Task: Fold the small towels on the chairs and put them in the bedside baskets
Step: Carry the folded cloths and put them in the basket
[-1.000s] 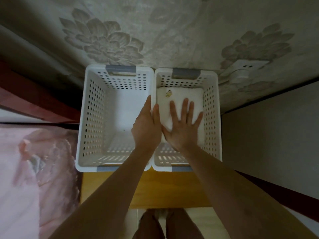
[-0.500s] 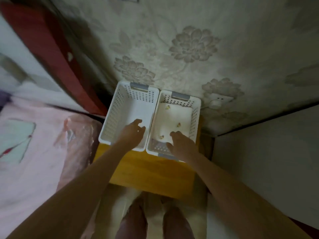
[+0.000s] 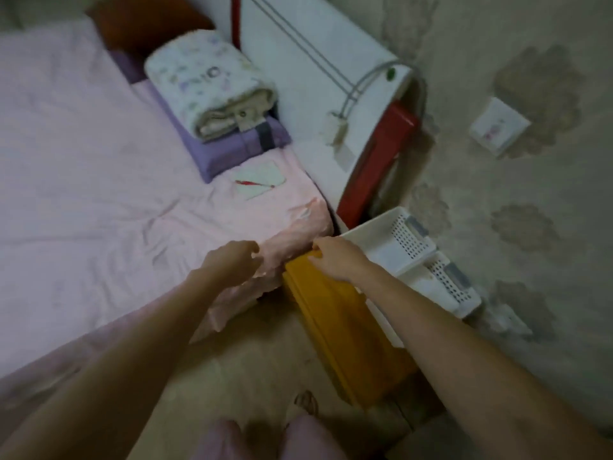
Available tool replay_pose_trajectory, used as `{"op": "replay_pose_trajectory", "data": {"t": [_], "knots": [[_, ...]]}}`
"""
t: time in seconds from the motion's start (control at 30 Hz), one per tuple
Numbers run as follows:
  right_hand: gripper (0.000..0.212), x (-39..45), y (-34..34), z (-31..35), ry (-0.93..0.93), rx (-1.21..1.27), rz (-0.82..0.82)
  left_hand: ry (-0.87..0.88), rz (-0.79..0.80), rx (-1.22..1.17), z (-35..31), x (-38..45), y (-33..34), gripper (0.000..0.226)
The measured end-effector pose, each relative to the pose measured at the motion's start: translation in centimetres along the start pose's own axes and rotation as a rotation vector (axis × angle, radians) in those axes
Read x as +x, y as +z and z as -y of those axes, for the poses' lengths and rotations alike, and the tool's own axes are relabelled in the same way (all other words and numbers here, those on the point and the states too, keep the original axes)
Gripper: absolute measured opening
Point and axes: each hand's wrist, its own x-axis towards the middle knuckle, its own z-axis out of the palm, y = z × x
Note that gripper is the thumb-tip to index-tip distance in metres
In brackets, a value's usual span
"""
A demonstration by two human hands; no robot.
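Two white perforated baskets stand side by side on a yellow bedside table (image 3: 335, 313) by the wall. The nearer-to-bed basket (image 3: 384, 240) holds nothing I can see; the farther basket (image 3: 454, 293) has a white towel (image 3: 426, 286) partly visible inside. My left hand (image 3: 232, 258) hovers over the corner of the pink bed, fingers loosely curled, holding nothing. Over the table's near edge, beside the first basket, my right hand (image 3: 333, 258) is also empty, its fingers loosely curled. The frame is blurred by motion.
A pink bed (image 3: 83, 161) fills the left. A purple pillow (image 3: 232, 146) with a rolled blanket (image 3: 209, 84) lies at its head. A white and red headboard (image 3: 331, 104) stands behind. The wall carries a socket (image 3: 499, 126). The floor (image 3: 252, 370) lies below.
Both hands have left the baskets and pulled back toward me. The view has swung left, bringing the bed in and pushing the baskets to the right.
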Motion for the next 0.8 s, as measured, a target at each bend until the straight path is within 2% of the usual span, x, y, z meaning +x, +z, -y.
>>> {"op": "replay_pose_trajectory", "data": {"t": [0.1, 0.17, 0.37, 0.67, 0.8], "knots": [[0.033, 1.1, 0.4, 9.4, -0.174, -0.205, 0.11, -0.179, -0.071, -0.065, 7.7, -6.0, -1.4, 0.039], [0.033, 1.5, 1.9, 16.2, -0.289, -0.304, 0.11, -0.298, -0.121, -0.118, 13.2, -10.6, -1.5, 0.04], [0.037, 0.1, 11.1, 37.9, -0.62, -0.461, 0.193, -0.655, -0.261, -0.259, 29.9, -29.0, 0.9, 0.04], [0.038, -13.7, 28.0, 68.9, -1.085, -0.622, 0.305, -1.1, -0.381, -0.414, 48.4, -58.4, 7.1, 0.027], [0.04, -19.6, 33.9, 80.1, -1.278, -0.66, 0.393, -1.271, -0.357, -0.457, 54.2, -67.9, 9.6, 0.036]]}}
